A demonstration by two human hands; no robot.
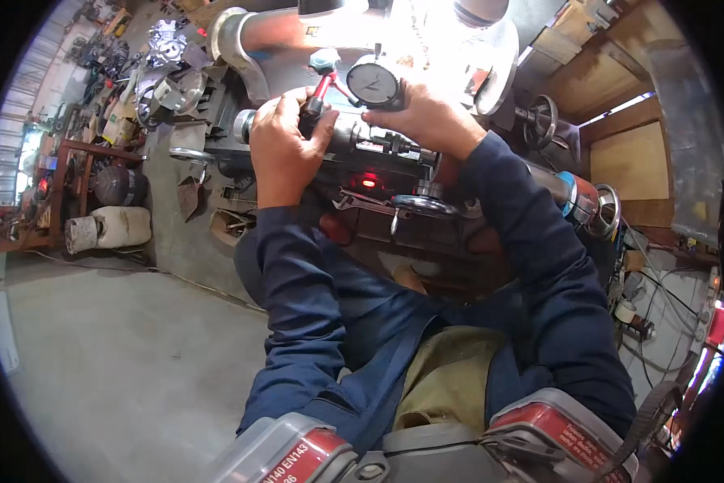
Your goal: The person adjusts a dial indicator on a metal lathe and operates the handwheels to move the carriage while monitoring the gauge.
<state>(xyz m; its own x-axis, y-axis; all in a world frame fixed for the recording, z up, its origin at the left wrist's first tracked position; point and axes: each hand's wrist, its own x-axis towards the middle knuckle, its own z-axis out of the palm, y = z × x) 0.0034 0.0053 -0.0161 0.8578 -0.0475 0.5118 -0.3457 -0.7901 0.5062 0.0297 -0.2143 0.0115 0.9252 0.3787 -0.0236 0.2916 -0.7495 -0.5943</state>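
Over a metalworking machine [285, 56], my left hand [284, 149] is wrapped round the black lower part of a red-and-black jointed indicator stand [322, 90]. A pale teal knob [325, 59] tops its joint. The round white-faced dial indicator [372, 84] sits at the end of the red arm. My right hand [430, 119] grips the dial's right side, thumb pointing left below it; its other fingers are partly hidden behind. Under both hands lie a metal cylinder [342, 135] and a threaded part with nuts [394, 143].
Handwheels stand at the machine's front [424, 206], left [189, 153] and right [541, 121]. A red light [368, 183] glows below my hands. Metal parts [167, 44] crowd the far left, near a dirty white jug [123, 227]. Glare washes out the machine's top.
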